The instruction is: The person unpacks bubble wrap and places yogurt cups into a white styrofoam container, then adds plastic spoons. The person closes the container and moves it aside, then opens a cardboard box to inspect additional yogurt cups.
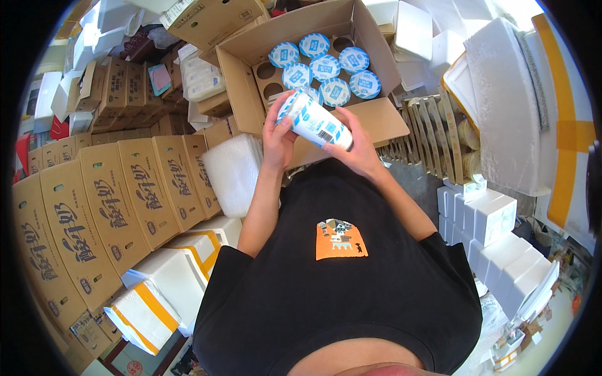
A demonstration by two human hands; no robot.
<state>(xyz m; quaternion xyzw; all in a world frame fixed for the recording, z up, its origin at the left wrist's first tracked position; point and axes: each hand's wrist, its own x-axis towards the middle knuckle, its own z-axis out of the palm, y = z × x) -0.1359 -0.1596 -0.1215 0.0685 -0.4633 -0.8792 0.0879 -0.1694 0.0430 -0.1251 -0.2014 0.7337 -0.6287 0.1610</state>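
Note:
Between my two hands is a white and blue printed cup (320, 123), tilted on its side, with a barcode facing up. My left hand (279, 127) grips its lidded end, and my right hand (355, 143) holds the base end. Just beyond, an open cardboard box (244, 105) contains several similar cups (324, 68) standing with blue-and-white lids up. A cardboard divider with round holes (267, 70) shows between them; some holes hold no cup. The cup in my hands covers part of one lid and the box's near side.
Stacked cartons (141, 183) bearing writing line the left side. Bubble wrap (233, 174) lies by my left forearm. White foam boxes (489, 216) are piled at the right, below a row of packed tubs (437, 136). Taped foam boxes (146, 315) sit at lower left.

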